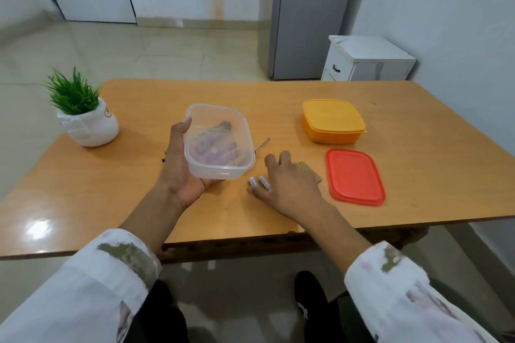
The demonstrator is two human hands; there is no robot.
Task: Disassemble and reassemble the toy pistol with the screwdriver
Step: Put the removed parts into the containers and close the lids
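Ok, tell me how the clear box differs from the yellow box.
The clear box is see-through; the yellow box is opaque. The clear box has no lid on; the yellow box is lidded. The clear box is gripped by the left hand, tilted; the yellow box stands flat on the table, untouched. Both are rounded rectangular plastic boxes.

The near-left stretch of the surface [111,198] lies bare between the plant [86,122] at the far-left corner and the left hand [181,164], which holds the clear box [220,142] over the middle. The far strip behind the box is open, apart from a thin metal rod [263,143] just beside the box's right end. On the right, the yellow box [333,122] and the red lid [355,177] sit near each other with a narrow gap between. The right hand [289,184] lies flat just left of the lid, two batteries [260,182] just beside its fingers [284,156].
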